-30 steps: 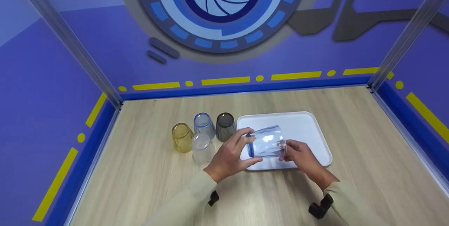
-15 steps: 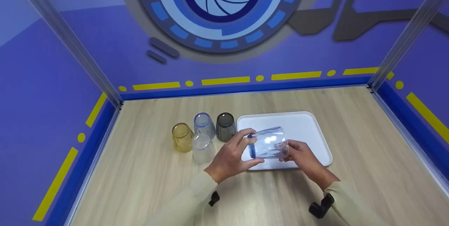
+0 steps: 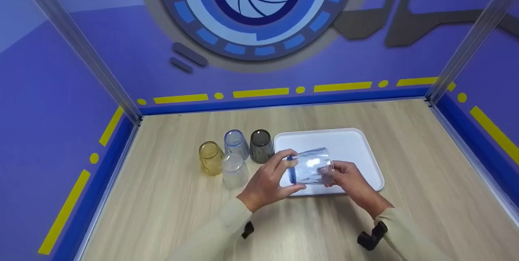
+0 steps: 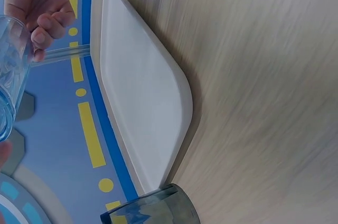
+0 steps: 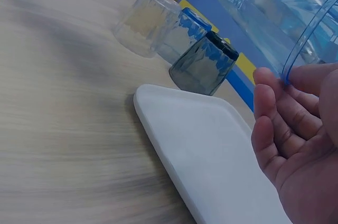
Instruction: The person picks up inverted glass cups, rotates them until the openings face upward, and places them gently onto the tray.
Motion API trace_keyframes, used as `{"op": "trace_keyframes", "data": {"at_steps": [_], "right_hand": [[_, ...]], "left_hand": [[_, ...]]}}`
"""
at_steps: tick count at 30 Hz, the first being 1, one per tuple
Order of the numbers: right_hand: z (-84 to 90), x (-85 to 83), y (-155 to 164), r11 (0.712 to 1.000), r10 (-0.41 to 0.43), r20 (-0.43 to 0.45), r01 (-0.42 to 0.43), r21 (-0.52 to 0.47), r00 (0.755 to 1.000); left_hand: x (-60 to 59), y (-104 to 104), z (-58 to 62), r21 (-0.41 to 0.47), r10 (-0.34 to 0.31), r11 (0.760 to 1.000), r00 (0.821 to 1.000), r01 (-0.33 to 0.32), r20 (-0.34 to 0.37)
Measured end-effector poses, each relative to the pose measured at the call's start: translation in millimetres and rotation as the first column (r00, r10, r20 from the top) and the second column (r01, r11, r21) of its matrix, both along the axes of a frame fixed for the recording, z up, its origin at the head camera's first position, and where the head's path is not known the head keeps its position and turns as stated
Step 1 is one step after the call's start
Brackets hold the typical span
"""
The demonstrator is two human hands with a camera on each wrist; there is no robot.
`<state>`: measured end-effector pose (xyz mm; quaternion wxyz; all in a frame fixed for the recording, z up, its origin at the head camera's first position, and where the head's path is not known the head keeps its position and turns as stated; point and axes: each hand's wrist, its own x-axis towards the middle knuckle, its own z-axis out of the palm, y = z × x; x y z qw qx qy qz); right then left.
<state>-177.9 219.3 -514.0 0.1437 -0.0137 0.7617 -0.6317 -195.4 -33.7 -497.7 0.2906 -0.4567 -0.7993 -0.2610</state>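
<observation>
Both hands hold a clear cup with a blue rim (image 3: 310, 165) on its side, just above the near part of the white tray (image 3: 365, 147). My left hand (image 3: 267, 182) grips the rim end with thumb and fingers. My right hand (image 3: 348, 180) wraps the base end. The left wrist view shows the cup (image 4: 10, 76) at the left edge, the right hand (image 4: 39, 2) above it and the tray (image 4: 142, 102) underneath. From the right wrist, the cup (image 5: 274, 12) fills the top right, above my right hand (image 5: 296, 145) and the tray (image 5: 211, 160).
Several cups stand upside down left of the tray: a yellow cup (image 3: 210, 157), a blue-tinted cup (image 3: 236, 144), a dark grey cup (image 3: 260, 146) and a frosted clear cup (image 3: 234, 170). Purple walls enclose the wooden table (image 3: 425, 163) on three sides.
The cup has shifted slightly right and down between the hands, and my right fingers have closed a little further round its base. The other cups and the tray have not moved.
</observation>
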Motion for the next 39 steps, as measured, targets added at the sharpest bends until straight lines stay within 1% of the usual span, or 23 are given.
{"op": "trace_keyframes", "data": {"at_steps": [6,10,18,24,27,32,34,39], "right_hand": [[0.1,-1.1,-1.0,1.000,-0.013,-0.009,0.013,-0.018,1.000],[0.6,-1.1,0.3,1.000,-0.015,-0.005,0.015,-0.027,1.000],[1.3,-1.2,3.3,0.999,0.007,-0.009,-0.007,-0.038,1.000],[1.1,-1.8,4.9,0.995,-0.018,0.004,0.018,-0.094,1.000],[1.5,-1.1,5.1,0.995,-0.033,0.008,0.033,-0.091,0.999],[1.9,-0.5,4.4,0.991,-0.048,-0.032,0.044,-0.130,0.998],[2.1,-0.1,4.1,0.987,-0.055,-0.045,0.047,-0.152,0.997],[2.2,0.5,4.6,0.987,-0.066,-0.057,0.057,-0.152,0.996]], "left_hand": [[0.1,1.1,0.2,-0.010,0.002,1.000,1.000,-0.002,0.008],[0.6,1.3,0.5,-0.023,0.008,1.000,0.999,-0.007,0.031],[0.1,1.2,-1.6,-0.027,0.019,0.999,0.997,-0.017,0.069],[0.2,1.2,-3.4,-0.021,0.019,1.000,0.997,-0.017,0.072],[0.2,0.9,-3.9,-0.016,0.017,1.000,0.998,-0.016,0.063],[0.2,1.5,-3.6,-0.004,0.009,1.000,0.998,-0.009,0.059],[0.4,1.8,-3.3,-0.004,0.015,1.000,0.998,-0.015,0.068],[1.2,2.4,-3.3,-0.018,0.033,0.999,0.995,-0.032,0.097]]}}
